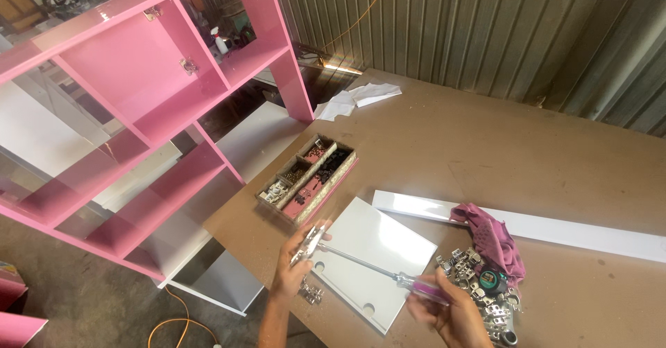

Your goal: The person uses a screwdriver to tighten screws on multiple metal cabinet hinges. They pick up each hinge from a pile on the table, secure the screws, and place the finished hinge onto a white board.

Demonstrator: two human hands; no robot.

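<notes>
The person is pressing a metal hinge to the near left edge of a white panel lying at the near edge of the tabletop, the left hand gripping it while the right hand is clasping a purple-handled screwdriver aimed at it. One round hole near the panel's corner is sitting empty, so fitting looks partly done; spare hinges are waiting by the right hand.

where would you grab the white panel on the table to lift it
Probably by the far right edge of the white panel, coming from the right. It lies flat on the table, and that edge is bare. The near left corner is taken: the left hand holds a metal hinge there, and the right hand lays a screwdriver across it.
</notes>
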